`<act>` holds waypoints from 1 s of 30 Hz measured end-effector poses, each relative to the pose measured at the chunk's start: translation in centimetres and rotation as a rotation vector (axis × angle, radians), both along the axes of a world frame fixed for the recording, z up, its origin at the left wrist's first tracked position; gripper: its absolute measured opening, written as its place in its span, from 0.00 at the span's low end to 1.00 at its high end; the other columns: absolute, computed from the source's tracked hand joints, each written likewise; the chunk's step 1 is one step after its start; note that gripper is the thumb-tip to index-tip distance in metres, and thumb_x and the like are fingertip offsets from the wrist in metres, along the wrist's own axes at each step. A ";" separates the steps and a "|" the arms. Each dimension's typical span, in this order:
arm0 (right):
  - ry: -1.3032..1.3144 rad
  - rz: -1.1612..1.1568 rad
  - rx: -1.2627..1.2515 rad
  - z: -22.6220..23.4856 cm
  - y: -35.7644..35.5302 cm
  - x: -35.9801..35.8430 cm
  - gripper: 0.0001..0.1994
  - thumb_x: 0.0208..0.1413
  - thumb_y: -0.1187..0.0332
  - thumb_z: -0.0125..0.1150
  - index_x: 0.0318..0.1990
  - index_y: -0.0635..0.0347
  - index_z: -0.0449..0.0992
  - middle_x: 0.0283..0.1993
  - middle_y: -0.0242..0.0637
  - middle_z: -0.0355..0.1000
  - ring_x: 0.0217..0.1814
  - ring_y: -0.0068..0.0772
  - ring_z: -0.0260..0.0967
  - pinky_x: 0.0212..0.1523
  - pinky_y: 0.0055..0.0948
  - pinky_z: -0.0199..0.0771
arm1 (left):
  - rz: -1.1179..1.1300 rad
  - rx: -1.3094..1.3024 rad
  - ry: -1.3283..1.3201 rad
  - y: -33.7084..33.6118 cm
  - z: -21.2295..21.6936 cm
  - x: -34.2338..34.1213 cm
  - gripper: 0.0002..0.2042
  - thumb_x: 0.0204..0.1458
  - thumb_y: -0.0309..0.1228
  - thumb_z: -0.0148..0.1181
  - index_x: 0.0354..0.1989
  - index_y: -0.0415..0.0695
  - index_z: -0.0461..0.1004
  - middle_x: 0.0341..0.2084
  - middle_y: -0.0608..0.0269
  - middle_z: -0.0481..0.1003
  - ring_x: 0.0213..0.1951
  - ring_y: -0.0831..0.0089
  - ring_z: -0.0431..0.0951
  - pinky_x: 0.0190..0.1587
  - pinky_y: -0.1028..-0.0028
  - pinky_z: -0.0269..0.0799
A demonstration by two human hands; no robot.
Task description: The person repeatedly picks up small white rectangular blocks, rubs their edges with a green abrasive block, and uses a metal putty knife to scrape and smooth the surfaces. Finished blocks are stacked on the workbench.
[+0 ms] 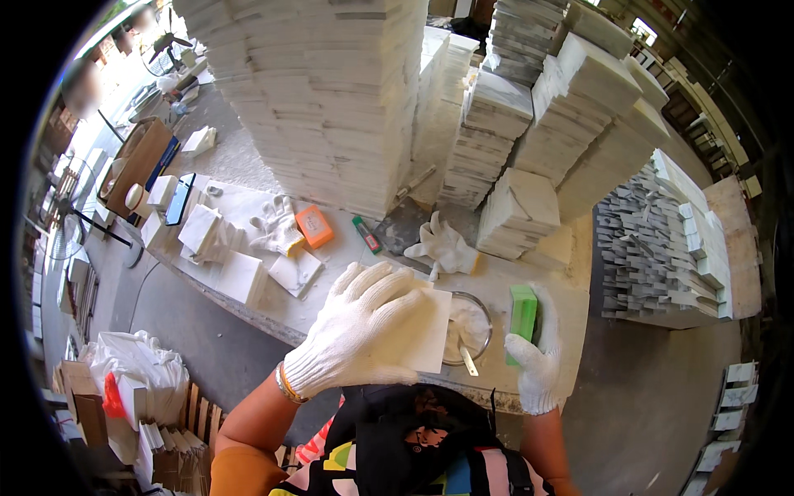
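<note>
My left hand [360,326], in a white knit glove, is closed on a thin white square tile [432,331], held up near the table's front edge. My gloved right hand [538,376] grips a bright green block [522,318] by its near end, at the table's right side. The kind of block cannot be told. Between my hands stands a round metal bowl [489,329] of white powder or paste, partly hidden behind the tile. A narrow flat spatula [468,360] leans out over its near rim.
Loose white gloves [445,245], an orange block [314,226] and a green-and-red stick-like item [366,236] lie farther back. White tiles [295,271] and a phone [179,199] are on the left. Tall tile stacks [310,107] wall off the back. A fan [66,208] stands far left.
</note>
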State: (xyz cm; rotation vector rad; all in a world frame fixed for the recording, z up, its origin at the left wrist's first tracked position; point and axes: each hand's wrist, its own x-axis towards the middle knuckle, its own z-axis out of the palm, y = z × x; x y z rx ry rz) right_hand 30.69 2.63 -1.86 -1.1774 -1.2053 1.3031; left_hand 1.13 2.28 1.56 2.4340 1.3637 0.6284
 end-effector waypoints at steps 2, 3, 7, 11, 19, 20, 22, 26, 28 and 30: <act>-0.034 0.097 0.148 0.8 1.5 -2.9 0.40 0.50 0.73 0.69 0.72 0.62 0.61 0.71 0.44 0.61 0.70 0.38 0.62 0.68 0.34 0.63 | -0.004 0.013 -0.024 0.1 -0.1 0.0 0.46 0.33 0.65 0.72 0.60 0.49 0.72 0.62 0.55 0.69 0.64 0.45 0.66 0.66 0.42 0.56; -0.105 0.136 0.207 0.8 2.3 -3.8 0.39 0.50 0.73 0.70 0.72 0.62 0.62 0.73 0.45 0.60 0.72 0.40 0.60 0.69 0.35 0.62 | -0.001 0.015 -0.031 0.1 -0.2 0.2 0.46 0.31 0.61 0.74 0.60 0.49 0.72 0.62 0.55 0.69 0.65 0.47 0.66 0.67 0.42 0.56; -0.385 0.196 0.614 -1.5 2.9 -5.2 0.37 0.49 0.75 0.70 0.69 0.63 0.66 0.74 0.50 0.58 0.76 0.46 0.57 0.70 0.37 0.62 | 0.008 0.005 -0.061 0.0 -0.6 0.3 0.45 0.28 0.54 0.77 0.60 0.49 0.71 0.62 0.56 0.68 0.66 0.49 0.65 0.68 0.44 0.56; -0.478 0.304 0.466 -6.8 1.3 -2.5 0.34 0.48 0.78 0.70 0.67 0.63 0.69 0.74 0.53 0.58 0.74 0.49 0.60 0.71 0.42 0.61 | 0.014 0.009 -0.100 -0.2 -0.9 -0.2 0.45 0.28 0.55 0.77 0.60 0.49 0.72 0.62 0.55 0.68 0.66 0.49 0.65 0.69 0.44 0.55; -0.437 0.378 0.669 0.0 3.0 -5.0 0.34 0.45 0.79 0.75 0.63 0.60 0.73 0.75 0.55 0.55 0.74 0.54 0.60 0.71 0.46 0.61 | 0.010 0.003 -0.059 0.0 -0.9 -0.1 0.45 0.34 0.64 0.73 0.59 0.47 0.73 0.61 0.51 0.70 0.63 0.43 0.67 0.67 0.42 0.57; -0.366 0.326 0.633 -1.1 2.7 -4.9 0.34 0.45 0.79 0.74 0.63 0.60 0.73 0.75 0.55 0.56 0.74 0.54 0.60 0.71 0.46 0.62 | 0.014 0.003 -0.058 0.0 -0.9 -0.2 0.45 0.34 0.64 0.73 0.59 0.47 0.73 0.61 0.51 0.70 0.63 0.42 0.67 0.67 0.42 0.57; -0.242 0.233 0.567 -4.4 1.7 -3.7 0.34 0.44 0.80 0.74 0.63 0.61 0.73 0.75 0.55 0.56 0.74 0.54 0.60 0.70 0.46 0.62 | -0.006 0.000 -0.082 0.3 -0.7 -0.1 0.45 0.30 0.57 0.76 0.60 0.48 0.72 0.62 0.54 0.69 0.65 0.46 0.66 0.68 0.43 0.56; -0.372 0.256 0.420 -7.2 0.9 -1.1 0.34 0.46 0.80 0.72 0.64 0.61 0.72 0.74 0.55 0.57 0.73 0.54 0.60 0.70 0.46 0.63 | 0.010 -0.011 -0.083 0.1 -1.0 -0.2 0.45 0.28 0.53 0.78 0.60 0.49 0.72 0.62 0.55 0.68 0.66 0.48 0.65 0.68 0.43 0.56; -0.293 0.262 0.480 -4.3 1.5 -2.2 0.34 0.45 0.79 0.74 0.64 0.61 0.72 0.74 0.58 0.56 0.74 0.57 0.59 0.70 0.48 0.62 | 0.012 -0.026 -0.095 -0.1 -1.2 -0.2 0.45 0.28 0.53 0.78 0.60 0.48 0.71 0.63 0.54 0.68 0.66 0.48 0.65 0.68 0.43 0.55; -0.225 0.297 0.631 -1.2 3.0 -3.9 0.34 0.44 0.78 0.74 0.64 0.60 0.72 0.74 0.58 0.56 0.74 0.58 0.59 0.70 0.48 0.61 | 0.012 -0.030 -0.079 0.0 -1.1 -0.2 0.45 0.28 0.53 0.78 0.60 0.48 0.71 0.62 0.54 0.68 0.66 0.47 0.65 0.68 0.43 0.55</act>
